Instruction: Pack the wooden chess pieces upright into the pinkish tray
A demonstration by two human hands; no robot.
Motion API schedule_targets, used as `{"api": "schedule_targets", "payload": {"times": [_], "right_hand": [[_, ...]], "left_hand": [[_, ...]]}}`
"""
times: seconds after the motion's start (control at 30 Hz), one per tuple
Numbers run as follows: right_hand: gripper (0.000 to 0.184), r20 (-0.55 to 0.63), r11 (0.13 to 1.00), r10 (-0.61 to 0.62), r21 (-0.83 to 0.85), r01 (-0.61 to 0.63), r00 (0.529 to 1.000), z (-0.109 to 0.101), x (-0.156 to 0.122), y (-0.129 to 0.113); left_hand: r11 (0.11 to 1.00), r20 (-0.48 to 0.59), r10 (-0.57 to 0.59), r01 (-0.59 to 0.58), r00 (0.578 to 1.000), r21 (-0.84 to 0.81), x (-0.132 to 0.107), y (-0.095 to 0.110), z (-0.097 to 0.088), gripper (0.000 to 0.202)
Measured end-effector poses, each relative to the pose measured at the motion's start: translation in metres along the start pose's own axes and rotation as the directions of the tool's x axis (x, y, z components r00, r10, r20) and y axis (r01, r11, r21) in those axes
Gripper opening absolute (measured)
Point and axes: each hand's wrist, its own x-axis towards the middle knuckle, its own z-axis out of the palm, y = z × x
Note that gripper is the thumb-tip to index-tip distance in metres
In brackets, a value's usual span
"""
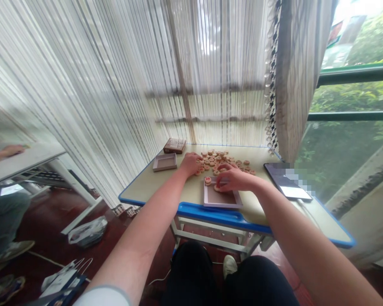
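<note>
A loose pile of round wooden Chinese chess pieces (212,160) is spread over the far middle of the table. At the pile's left edge is my left hand (190,163), its fingers apart and bent over the pieces. My right hand (231,177) reaches over a shallow open box tray (223,200) near the table's front edge. Between its thumb and fingers is a Chinese chess piece (217,187), held low inside the tray. Another piece with a red character (207,181) sits in the tray's far left corner.
A second shallow tray (165,162) and a brown closed box (175,145) stand at the table's back left. On the right lies a dark tablet or phone (287,182) with a cable. A striped string curtain (210,85) hangs behind; another person's hand (13,150) rests on a table at far left.
</note>
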Motion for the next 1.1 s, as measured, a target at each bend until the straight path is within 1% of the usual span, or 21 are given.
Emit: {"api": "schedule_targets", "payload": {"times": [0.07, 0.17, 0.23, 0.37, 0.53, 0.63, 0.73, 0.93, 1.1], "right_hand": [[0.032, 0.004, 1.0, 0.011, 0.014, -0.012, 1.0, -0.001, 0.0, 0.001], [0.028, 0.022, 1.0, 0.003, 0.023, -0.003, 1.0, -0.003, 0.001, 0.003], [0.025, 0.011, 0.999, -0.043, 0.019, 0.042, 0.999, -0.002, 0.002, 0.003], [0.02, -0.053, 0.987, -0.161, 0.011, 0.162, 0.986, 0.004, 0.005, 0.0], [0.016, -0.111, 0.976, -0.217, -0.013, 0.217, 0.97, 0.011, 0.008, -0.005], [0.019, -0.13, 0.968, -0.248, -0.003, 0.249, 0.96, 0.015, 0.011, -0.005], [0.018, -0.149, 0.959, -0.281, -0.011, 0.283, 0.948, 0.018, 0.013, -0.004], [0.016, -0.188, 0.955, -0.291, -0.003, 0.295, 0.938, 0.022, 0.015, -0.008], [0.017, -0.203, 0.955, -0.291, 0.0, 0.297, 0.935, 0.021, 0.016, -0.01]], "left_hand": [[1.0, -0.01, 0.007, -0.007, 1.0, -0.003, 0.001, 0.0, 0.0, 0.025], [1.0, -0.034, 0.01, -0.01, 0.999, -0.005, 0.002, -0.003, -0.001, 0.024], [1.0, -0.05, 0.011, -0.011, 0.999, -0.002, 0.003, -0.005, -0.002, 0.023], [1.0, -0.058, -0.001, 0.0, 0.998, -0.014, 0.002, -0.006, -0.005, 0.024], [1.0, -0.027, -0.005, 0.005, 1.0, -0.022, 0.001, -0.003, -0.005, 0.025], [1.0, -0.038, -0.009, 0.008, 0.999, -0.024, 0.001, -0.003, -0.005, 0.025], [1.0, -0.045, 0.007, -0.008, 0.999, -0.025, 0.002, -0.004, -0.005, 0.024], [1.0, -0.032, 0.023, -0.024, 0.999, -0.01, 0.002, -0.005, -0.005, 0.023], [0.999, -0.02, 0.033, -0.033, 0.999, 0.0, 0.002, -0.005, -0.002, 0.025]]}}
